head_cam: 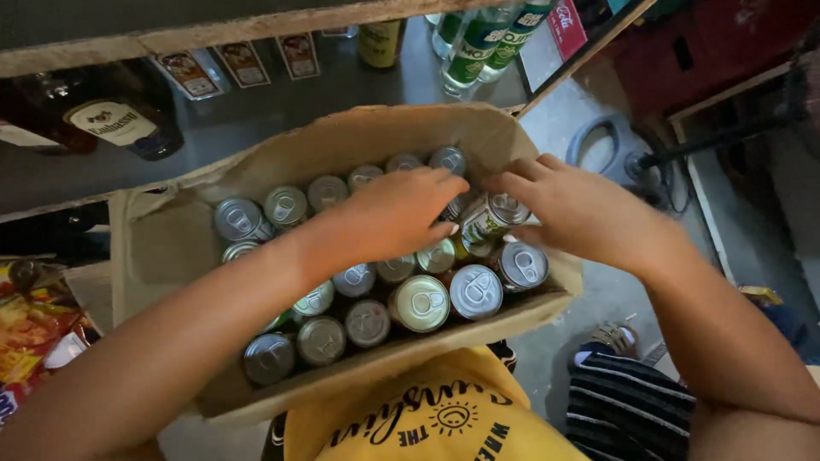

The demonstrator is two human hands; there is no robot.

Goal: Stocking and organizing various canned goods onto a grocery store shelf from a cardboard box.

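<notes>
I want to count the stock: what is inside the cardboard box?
The cardboard box holds drink cans standing upright, pull-tab tops up. The left hand and right hand cover some cans near the middle, so the full count is hidden.

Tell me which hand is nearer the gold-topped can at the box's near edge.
Left. The left hand rests on the can tops just beyond the gold-topped can, nearly above it. The right hand is farther, up and to its right, fingers on a tilted green-and-white can.
</notes>
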